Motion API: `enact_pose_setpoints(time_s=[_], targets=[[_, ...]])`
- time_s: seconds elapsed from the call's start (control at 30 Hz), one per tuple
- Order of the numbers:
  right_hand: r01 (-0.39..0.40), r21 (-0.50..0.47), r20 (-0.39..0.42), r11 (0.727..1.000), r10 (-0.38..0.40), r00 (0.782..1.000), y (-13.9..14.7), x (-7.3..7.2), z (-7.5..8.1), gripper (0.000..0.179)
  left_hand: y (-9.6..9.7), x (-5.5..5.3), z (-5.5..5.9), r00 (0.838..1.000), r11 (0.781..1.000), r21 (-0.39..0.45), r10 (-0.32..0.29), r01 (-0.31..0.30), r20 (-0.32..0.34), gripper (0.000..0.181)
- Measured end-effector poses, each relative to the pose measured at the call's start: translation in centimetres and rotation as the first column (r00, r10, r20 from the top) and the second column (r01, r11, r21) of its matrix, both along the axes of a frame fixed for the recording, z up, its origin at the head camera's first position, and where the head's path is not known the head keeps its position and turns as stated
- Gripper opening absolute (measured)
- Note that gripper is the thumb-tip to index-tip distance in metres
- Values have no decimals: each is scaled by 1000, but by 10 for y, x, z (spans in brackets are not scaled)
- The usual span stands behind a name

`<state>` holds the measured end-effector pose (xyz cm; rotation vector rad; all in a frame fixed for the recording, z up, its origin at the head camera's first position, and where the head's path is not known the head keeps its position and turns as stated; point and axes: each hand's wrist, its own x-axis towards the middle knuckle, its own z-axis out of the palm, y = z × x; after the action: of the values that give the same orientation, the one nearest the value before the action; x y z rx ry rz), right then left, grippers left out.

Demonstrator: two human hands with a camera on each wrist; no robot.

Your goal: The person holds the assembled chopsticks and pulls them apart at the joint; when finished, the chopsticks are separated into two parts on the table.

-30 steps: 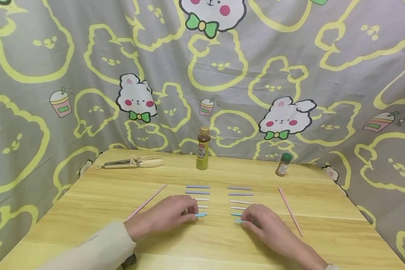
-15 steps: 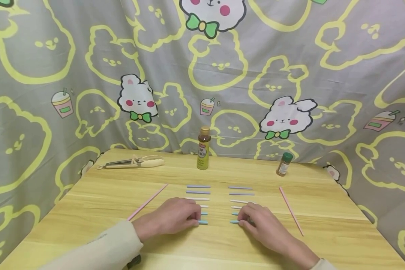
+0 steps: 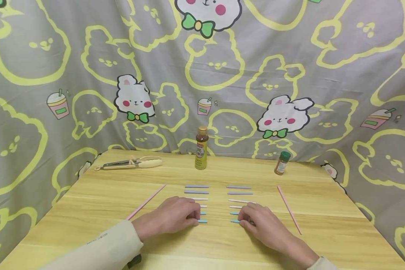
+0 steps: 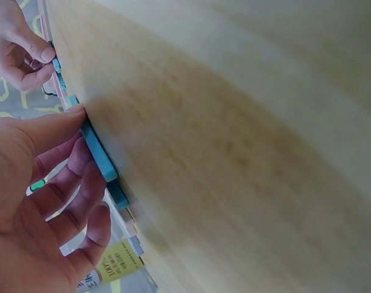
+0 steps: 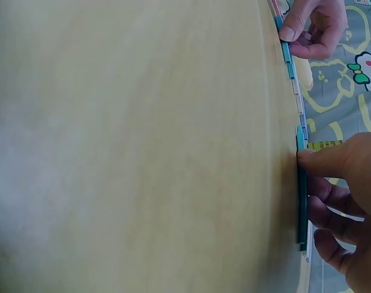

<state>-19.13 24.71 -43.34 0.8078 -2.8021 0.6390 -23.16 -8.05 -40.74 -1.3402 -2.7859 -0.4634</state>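
My left hand [image 3: 171,215] pinches the nearest light-blue stick [image 4: 99,152] of the left column, thumb on its near side, as the left wrist view shows. My right hand [image 3: 264,224] holds the nearest light-blue stick [image 5: 302,207] of the right column between thumb and fingers. Both sticks lie at the tabletop. Just behind each is another blue stick, one on the left [image 3: 203,213] and one on the right [image 3: 234,213]. Farther back come white sticks [image 3: 242,201], partly covered by the hands, then purple sticks [image 3: 197,186] in both columns.
Slanting pink sticks flank the columns, one on the left [image 3: 148,200] and one on the right [image 3: 289,210]. Along the back of the wooden table [image 3: 209,247] are tongs [image 3: 131,163], a sauce bottle [image 3: 200,150] and a green-capped jar [image 3: 282,163]. A patterned curtain [image 3: 175,67] hangs behind.
Both hands moved slightly nearer to the person with their blue sticks, which came to lie in front of the other blue pair. Over the last half second the hands have stayed nearly still.
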Motion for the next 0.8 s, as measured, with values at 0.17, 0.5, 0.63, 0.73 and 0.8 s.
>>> enact_pose_setpoints(time_s=[0.17, 0.5, 0.63, 0.73, 0.8], targets=[[-7, -9, 4, 1000, 7, 1000, 1, 1, -1, 12, 0, 1, 0, 1000, 1000, -3, 0, 0, -2, 10], [-7, -22, 24, 1000, 7, 1000, 1, 1, 0, 10, -46, -6, 9, 986, 986, 26, 162, -163, 29, 7], [-9, -17, 16, 1000, 9, 1000, 1, 1, 1, 10, -80, -13, 14, 961, 961, 2, 276, -276, 24, 9], [-29, -19, 6, 999, 29, 1000, 2, 1, 1, 9, -102, -13, 18, 929, 932, -41, 363, -360, 77, 14], [-35, -21, 2, 999, 35, 999, 2, 0, 1, 9, -114, -11, 20, 906, 913, -83, 407, -399, 119, 20]])
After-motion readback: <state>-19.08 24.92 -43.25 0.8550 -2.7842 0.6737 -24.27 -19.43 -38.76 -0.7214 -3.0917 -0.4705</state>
